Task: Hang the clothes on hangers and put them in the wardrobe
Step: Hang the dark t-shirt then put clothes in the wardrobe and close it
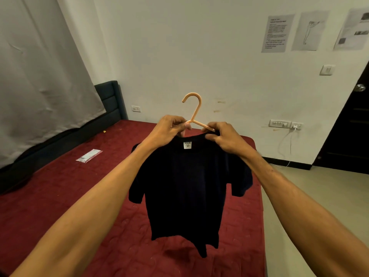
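A dark navy T-shirt (pixel 187 188) hangs in the air above the bed, its white size label facing me at the collar. A peach-coloured plastic hanger (pixel 196 108) sticks up out of the neck opening, hook upright. My left hand (pixel 169 129) pinches the hanger's left arm together with the collar. My right hand (pixel 225 137) grips the hanger's right arm and the collar edge. The hanger's shoulders are hidden inside the shirt. No wardrobe is in view.
A bed with a maroon cover (pixel 60 196) lies below the shirt, with a small plastic packet (pixel 89 155) on it. Grey curtain (pixel 40 76) at left, dark headboard (pixel 111 100) behind. A dark door (pixel 351 124) stands at right, beige floor (pixel 299 196) beside the bed.
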